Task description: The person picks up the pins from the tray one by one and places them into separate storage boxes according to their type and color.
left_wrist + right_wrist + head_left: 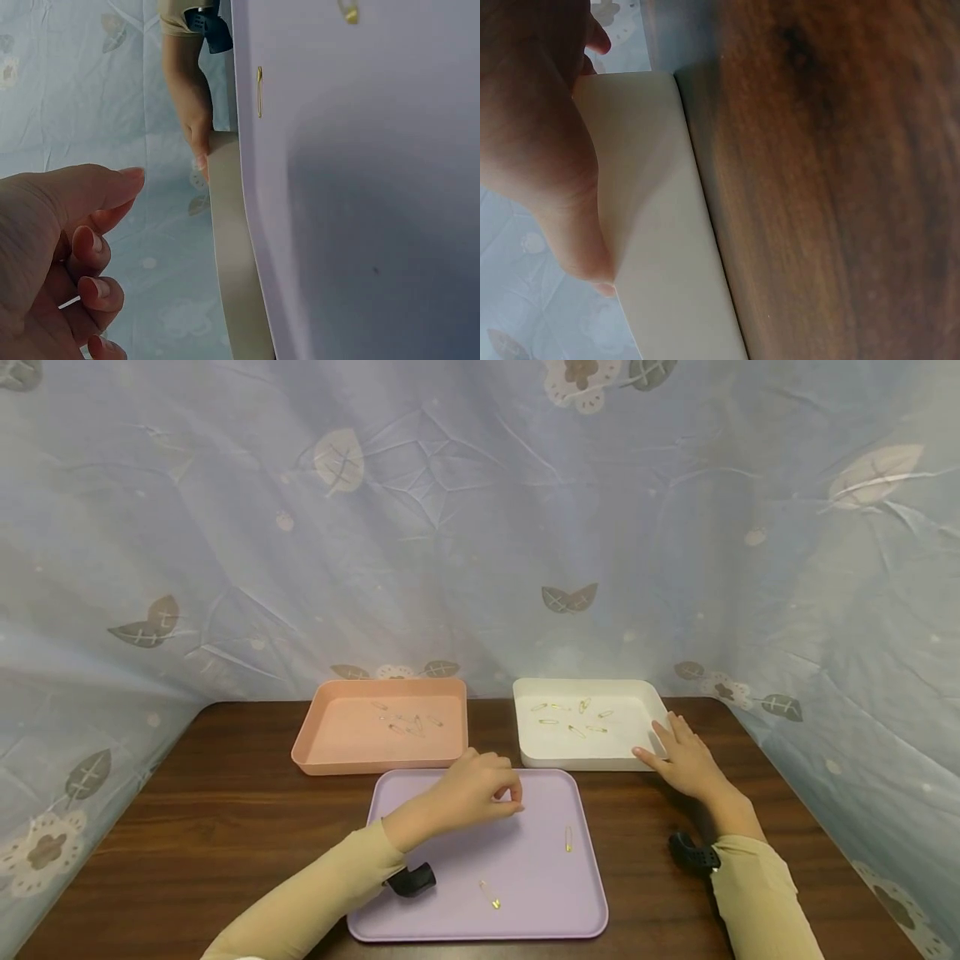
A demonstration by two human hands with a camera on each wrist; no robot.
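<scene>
My left hand (480,789) hovers over the upper part of the purple tray (540,918). Its fingers are loosely bent, and nothing shows between the thumb and fingertips in the left wrist view. Two gold safety pins lie on that tray: one safety pin (567,839) near the right edge, another safety pin (490,895) toward the front. My right hand (686,760) rests on the right front corner of the white tray (592,763), fingers spread and thumb at the rim. Several gold safety pins (576,731) are scattered inside the white tray.
A pink tray (382,768) stands at the back left with several safety pins (416,727) in it. All three trays sit on a dark wooden table (202,810). Behind it hangs a pale blue leaf-patterned cloth (450,568).
</scene>
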